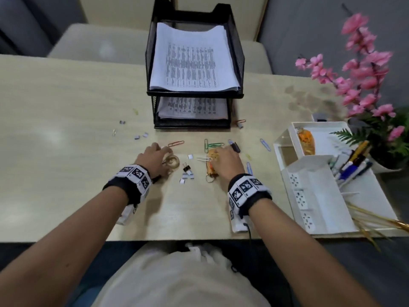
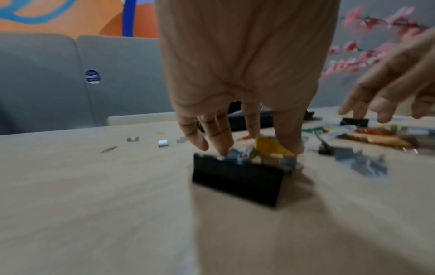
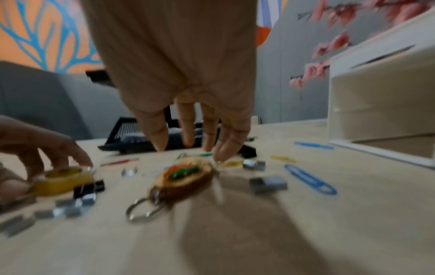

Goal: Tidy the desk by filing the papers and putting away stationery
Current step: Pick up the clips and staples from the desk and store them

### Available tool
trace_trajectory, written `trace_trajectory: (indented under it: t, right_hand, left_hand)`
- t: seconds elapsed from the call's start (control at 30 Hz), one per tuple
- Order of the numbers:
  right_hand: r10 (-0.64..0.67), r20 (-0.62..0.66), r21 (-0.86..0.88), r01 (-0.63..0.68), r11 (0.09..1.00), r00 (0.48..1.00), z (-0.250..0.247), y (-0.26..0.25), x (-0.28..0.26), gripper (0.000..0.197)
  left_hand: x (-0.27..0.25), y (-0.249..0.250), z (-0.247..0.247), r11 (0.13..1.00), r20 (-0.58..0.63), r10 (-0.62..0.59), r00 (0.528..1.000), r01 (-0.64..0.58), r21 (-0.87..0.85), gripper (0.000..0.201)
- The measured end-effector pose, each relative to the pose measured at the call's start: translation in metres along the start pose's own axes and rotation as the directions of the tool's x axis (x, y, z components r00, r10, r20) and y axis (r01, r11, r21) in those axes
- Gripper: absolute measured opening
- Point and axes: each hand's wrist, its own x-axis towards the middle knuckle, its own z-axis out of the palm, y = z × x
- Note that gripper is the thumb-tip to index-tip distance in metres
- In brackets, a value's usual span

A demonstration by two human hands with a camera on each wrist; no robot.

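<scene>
Our left hand [image 1: 155, 157] curls its fingers round the yellowish roll of clear tape [image 3: 62, 179]; our right hand [image 1: 225, 161], fingers spread, hovers over the wooden oval keychain [image 3: 183, 179].

A two-tier tray [image 1: 240, 63] stands at the back middle of the desk [image 1: 55, 173], papers [image 1: 192, 58] in both tiers. Before it lie scattered clips [image 1: 176, 143], with a tape roll [image 1: 173, 162] to the left and a keychain [image 1: 211, 165] to the right. An organiser [image 1: 321, 196] sits on the right edge with pens [image 1: 352, 165] in it, and flowers [image 1: 363, 69] stand behind it.
</scene>
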Motion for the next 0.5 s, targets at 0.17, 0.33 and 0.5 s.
trace_trajectory:
  t: [0.17,0.33,0.5]
  right_hand:
    - [0.254,-0.023,0.043,-0.253,0.967,0.967,0.028,-0.006,0.006,0.062]
    - [0.405,-0.030,0.197,-0.392,0.899,0.914,0.038,-0.005,0.011,0.063]
    - [0.403,-0.052,0.338,-0.364,0.868,0.914,0.027,0.000,0.001,0.040]
  left_hand:
    - [0.001,-0.001,0.011,0.995,-0.073,0.081,0.994,-0.075,0.072,0.053]
    - [0.006,0.009,0.009,0.991,-0.125,0.125,0.984,-0.119,0.055,0.043]
    - [0.006,0.042,-0.004,0.896,-0.204,0.173,0.963,-0.240,-0.374,0.034]
